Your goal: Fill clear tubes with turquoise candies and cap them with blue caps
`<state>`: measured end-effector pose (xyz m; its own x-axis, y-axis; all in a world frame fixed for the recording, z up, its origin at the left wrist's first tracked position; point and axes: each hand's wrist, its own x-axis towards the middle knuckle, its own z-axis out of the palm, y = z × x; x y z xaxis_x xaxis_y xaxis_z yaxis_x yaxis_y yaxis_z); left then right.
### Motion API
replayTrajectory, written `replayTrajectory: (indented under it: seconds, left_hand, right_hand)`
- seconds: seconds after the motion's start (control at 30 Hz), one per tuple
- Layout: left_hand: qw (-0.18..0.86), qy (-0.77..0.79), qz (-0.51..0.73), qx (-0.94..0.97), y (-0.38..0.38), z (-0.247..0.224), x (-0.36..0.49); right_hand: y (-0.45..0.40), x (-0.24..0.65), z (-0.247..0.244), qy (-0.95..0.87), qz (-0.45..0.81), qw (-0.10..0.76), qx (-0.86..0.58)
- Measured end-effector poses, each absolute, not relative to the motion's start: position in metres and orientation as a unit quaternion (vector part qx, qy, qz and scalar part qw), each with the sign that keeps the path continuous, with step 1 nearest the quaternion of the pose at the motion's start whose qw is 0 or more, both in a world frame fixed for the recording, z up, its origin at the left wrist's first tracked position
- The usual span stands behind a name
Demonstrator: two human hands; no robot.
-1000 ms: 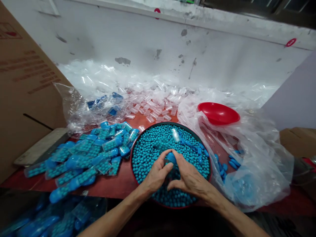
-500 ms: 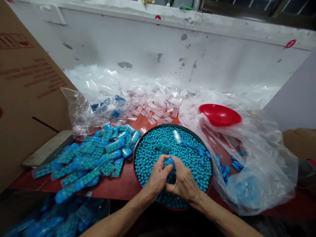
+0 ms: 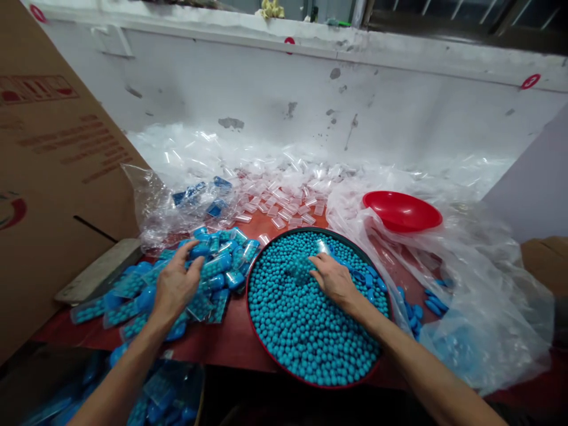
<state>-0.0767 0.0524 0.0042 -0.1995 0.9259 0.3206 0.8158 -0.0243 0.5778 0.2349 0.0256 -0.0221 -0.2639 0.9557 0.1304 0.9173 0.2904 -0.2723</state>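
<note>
My left hand (image 3: pixel 177 281) is over the pile of clear blue-capped containers (image 3: pixel 217 266) filled with teal beads. Its fingers and thumb are spread, with a blue cap (image 3: pixel 199 248) close to their tips. Over the round tub (image 3: pixel 249 296) of teal beads (image 3: pixel 310 337), my right hand (image 3: pixel 332 277) has thumb and fingers parted at the edge of a small clear bead-filled container (image 3: pixel 300 268). That container lies on the beads. A clear empty-looking piece (image 3: pixel 323 247) and blue plastic parts (image 3: pixel 355 272) rest in the tub's upper right.
Clear flat pieces (image 3: pixel 284 207) are scattered behind the tub. A red bowl (image 3: pixel 402 212) sits on crumpled plastic bags (image 3: pixel 497 296) at right, near loose blue caps (image 3: pixel 415 313). A cardboard box (image 3: pixel 53 154) stands left. More filled containers (image 3: pixel 160 396) lie below the table edge.
My hands have separated from around a blue-capped piece over the tub. The left has moved left to the pile; the right has moved slightly up to the container on the beads.
</note>
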Motion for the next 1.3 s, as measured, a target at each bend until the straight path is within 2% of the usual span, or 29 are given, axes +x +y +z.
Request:
replayTrajectory:
  seconds: [0.1, 0.17, 0.2, 0.33, 0.5, 0.6, 0.7, 0.77, 0.83, 0.97, 1.07, 1.13, 1.3]
  left_hand:
    - [-0.069, 0.703, 0.318, 0.632, 0.057, 0.001, -0.079]
    - [-0.088, 0.672, 0.347, 0.649, 0.046, -0.002, -0.057]
    - [-0.058, 0.647, 0.361, 0.669, 0.039, -0.004, -0.04]
    - [0.209, 0.54, 0.338, 0.742, 0.019, -0.019, 0.036]
    - [0.358, 0.475, 0.351, 0.723, 0.027, -0.034, 0.085]
    - [0.503, 0.423, 0.323, 0.681, 0.029, -0.035, 0.089]
    - [0.665, 0.4, 0.267, 0.571, 0.024, -0.035, 0.088]
    - [0.707, 0.407, 0.244, 0.524, 0.021, -0.034, 0.088]
    - [0.702, 0.418, 0.228, 0.529, 0.018, -0.033, 0.09]
    - [0.674, 0.44, 0.217, 0.552, 0.019, -0.031, 0.09]
    - [0.684, 0.443, 0.213, 0.539, 0.02, -0.032, 0.086]
    - [0.702, 0.426, 0.221, 0.527, 0.02, -0.034, 0.082]
    - [0.766, 0.368, 0.237, 0.471, 0.015, -0.035, 0.077]
  right_hand:
    - [0.033, 0.229, -0.027, -0.812, 0.038, 0.093, -0.575]
    - [0.033, 0.228, -0.031, -0.818, 0.028, 0.086, -0.568]
    - [0.032, 0.228, -0.034, -0.82, 0.028, 0.091, -0.564]
    - [0.03, 0.235, -0.041, -0.811, 0.093, 0.18, -0.549]
    - [0.023, 0.243, -0.041, -0.701, 0.297, 0.358, -0.54]
    - [0.014, 0.246, -0.039, -0.658, 0.392, 0.385, -0.515]
    - [0.004, 0.248, -0.038, -0.66, 0.435, 0.353, -0.5]
    - [-0.003, 0.251, -0.036, -0.673, 0.409, 0.333, -0.518]
    - [-0.008, 0.257, -0.032, -0.702, 0.36, 0.291, -0.541]
    - [-0.008, 0.278, -0.018, -0.749, 0.259, 0.154, -0.59]
    - [0.002, 0.297, -0.012, -0.718, 0.111, 0.054, -0.685]
    - [0.01, 0.305, -0.012, -0.688, 0.056, 0.001, -0.724]
    - [0.017, 0.303, -0.017, -0.689, 0.074, -0.013, -0.721]
